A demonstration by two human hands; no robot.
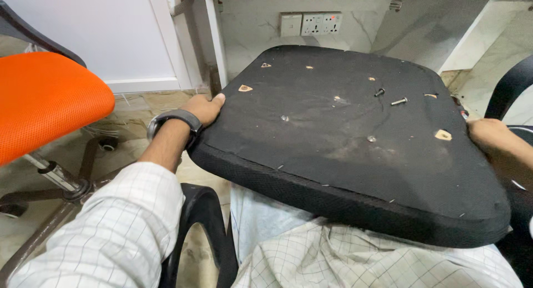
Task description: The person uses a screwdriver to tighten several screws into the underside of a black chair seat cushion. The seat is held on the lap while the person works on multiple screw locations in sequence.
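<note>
now seat pad [344, 138] btwn both hands [205, 109]

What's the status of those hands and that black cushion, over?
Left hand and right hand grip opposite edges of black padded seat cushion, underside up. Two loose metal screws lie on it.

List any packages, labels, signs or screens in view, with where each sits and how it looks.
No packages, labels, signs or screens show.
Nearest to one: wristwatch on the left wrist, dark band, face turned away.
Socket plate on the back wall above the seat pad, white, rectangular, with a small red light.
</note>
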